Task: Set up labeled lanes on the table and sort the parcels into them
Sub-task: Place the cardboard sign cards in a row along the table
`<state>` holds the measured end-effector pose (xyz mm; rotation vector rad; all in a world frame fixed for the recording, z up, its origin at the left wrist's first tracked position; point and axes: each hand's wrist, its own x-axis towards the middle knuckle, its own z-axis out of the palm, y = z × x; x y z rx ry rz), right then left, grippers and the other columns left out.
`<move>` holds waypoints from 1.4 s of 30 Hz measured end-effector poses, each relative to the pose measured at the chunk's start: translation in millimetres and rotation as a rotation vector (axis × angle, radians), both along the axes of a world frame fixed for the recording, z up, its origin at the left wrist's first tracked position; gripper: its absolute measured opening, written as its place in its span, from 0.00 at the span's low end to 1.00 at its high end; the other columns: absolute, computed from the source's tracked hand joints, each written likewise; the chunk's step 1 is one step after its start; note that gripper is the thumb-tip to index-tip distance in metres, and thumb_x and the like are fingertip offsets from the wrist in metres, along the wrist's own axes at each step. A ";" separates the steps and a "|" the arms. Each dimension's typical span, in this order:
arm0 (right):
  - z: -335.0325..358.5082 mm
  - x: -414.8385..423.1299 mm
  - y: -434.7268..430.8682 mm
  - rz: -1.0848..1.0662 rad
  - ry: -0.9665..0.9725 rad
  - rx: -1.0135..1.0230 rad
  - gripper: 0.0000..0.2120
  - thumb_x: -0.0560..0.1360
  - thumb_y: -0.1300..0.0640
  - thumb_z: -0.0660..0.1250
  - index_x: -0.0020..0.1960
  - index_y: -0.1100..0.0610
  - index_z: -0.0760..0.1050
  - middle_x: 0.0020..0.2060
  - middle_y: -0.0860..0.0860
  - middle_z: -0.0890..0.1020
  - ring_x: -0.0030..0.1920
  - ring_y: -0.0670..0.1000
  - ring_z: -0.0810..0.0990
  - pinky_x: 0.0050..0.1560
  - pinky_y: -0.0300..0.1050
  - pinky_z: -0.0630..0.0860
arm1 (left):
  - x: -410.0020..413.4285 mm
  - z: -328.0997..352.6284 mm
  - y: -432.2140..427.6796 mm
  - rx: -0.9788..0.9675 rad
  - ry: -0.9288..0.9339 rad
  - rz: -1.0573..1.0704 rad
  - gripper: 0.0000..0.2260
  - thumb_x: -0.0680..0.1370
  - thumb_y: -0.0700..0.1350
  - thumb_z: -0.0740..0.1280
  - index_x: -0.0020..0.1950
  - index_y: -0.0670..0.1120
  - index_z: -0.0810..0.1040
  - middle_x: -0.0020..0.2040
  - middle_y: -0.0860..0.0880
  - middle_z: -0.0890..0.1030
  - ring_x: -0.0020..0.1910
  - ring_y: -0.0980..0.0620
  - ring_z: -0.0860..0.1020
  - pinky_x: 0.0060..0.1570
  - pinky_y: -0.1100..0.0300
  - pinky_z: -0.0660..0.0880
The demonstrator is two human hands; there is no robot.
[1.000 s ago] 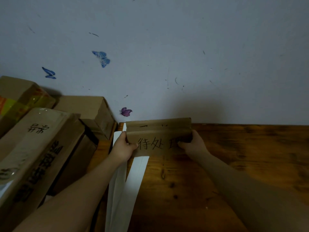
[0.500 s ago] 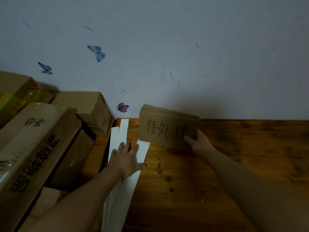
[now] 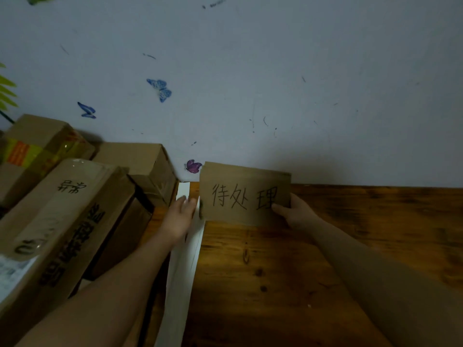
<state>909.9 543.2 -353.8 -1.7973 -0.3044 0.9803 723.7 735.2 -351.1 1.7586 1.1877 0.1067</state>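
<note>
Dim, bluish light — heavy shadow lower right, soft blur, wide-angle bowing at edges.

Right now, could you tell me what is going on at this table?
A person is laying out lanes. Their right hand holds a cardboard sign, handwritten 待处理, upright at the back of the wooden table. Their left hand rests flat on white paper strips lying along the table's left side. Further left, cardboard parcels sit stacked.

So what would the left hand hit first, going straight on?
The left hand lies on the white strips, fingers toward the wall; probably the wall first, though depth is unclear.
</note>
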 end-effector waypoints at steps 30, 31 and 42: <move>-11.9 26.6 -24.1 -0.188 -0.152 -0.430 0.15 0.78 0.65 0.57 0.63 0.66 0.72 0.57 0.65 0.77 0.57 0.65 0.77 0.57 0.59 0.76 | -32.9 47.3 32.4 0.036 -0.368 0.359 0.12 0.82 0.43 0.58 0.65 0.51 0.68 0.60 0.48 0.76 0.56 0.46 0.76 0.41 0.55 0.76; -16.3 25.7 -24.7 -0.160 -0.154 -0.448 0.15 0.78 0.65 0.57 0.63 0.67 0.72 0.58 0.65 0.77 0.58 0.65 0.77 0.58 0.58 0.76 | -33.0 46.5 33.9 0.064 -0.358 0.357 0.14 0.81 0.43 0.58 0.67 0.51 0.68 0.61 0.47 0.76 0.58 0.47 0.76 0.44 0.55 0.76; -26.3 1.5 -33.4 0.394 -0.720 -0.690 0.30 0.79 0.51 0.60 0.77 0.53 0.52 0.74 0.59 0.56 0.73 0.61 0.57 0.70 0.58 0.62 | -34.9 45.7 32.0 0.097 -0.371 0.345 0.16 0.82 0.43 0.58 0.70 0.52 0.66 0.61 0.48 0.76 0.56 0.49 0.76 0.54 0.50 0.76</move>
